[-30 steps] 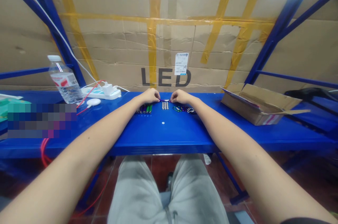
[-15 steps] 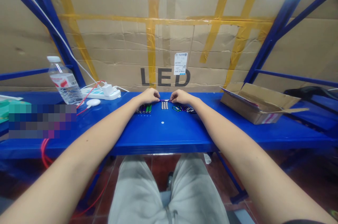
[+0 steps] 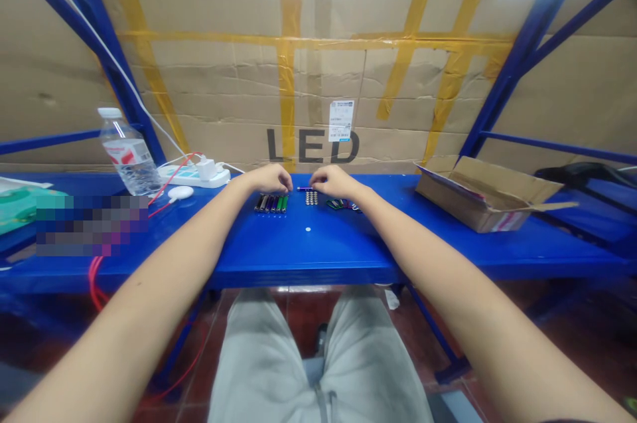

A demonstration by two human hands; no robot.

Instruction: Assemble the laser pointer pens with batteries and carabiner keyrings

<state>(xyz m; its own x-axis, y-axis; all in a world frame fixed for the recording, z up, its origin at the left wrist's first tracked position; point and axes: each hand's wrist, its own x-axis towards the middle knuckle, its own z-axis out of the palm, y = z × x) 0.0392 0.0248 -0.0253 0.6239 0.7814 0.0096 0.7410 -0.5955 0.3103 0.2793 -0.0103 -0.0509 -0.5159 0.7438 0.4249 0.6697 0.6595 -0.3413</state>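
My right hand (image 3: pixel 332 180) is closed, its fingertips pinching the right end of a thin purple metal tube (image 3: pixel 304 189), which lies level just above the table. My left hand (image 3: pixel 273 178) hovers a little left of the tube, apart from it, with bent fingers close together; anything between them is hidden. Below that hand several thin metal tubes (image 3: pixel 271 204), dark, purple and green, lie side by side. Small round silver pieces (image 3: pixel 311 198) stand in tidy rows under the purple tube. Coloured carabiners (image 3: pixel 343 205) lie beneath my right wrist, partly covered.
The blue table (image 3: pixel 298 253) carries an open cardboard box (image 3: pixel 490 200) at right. A water bottle (image 3: pixel 130 154), a white power strip (image 3: pixel 192 174) and a red cable (image 3: pixel 97 277) are at left. One small white disc (image 3: pixel 308 229) lies in front. Taped cardboard (image 3: pixel 223 91) stands behind.
My left hand has let go of the purple tube's left end and moved left, toward the row of tubes. My right hand has shifted slightly left with the tube.
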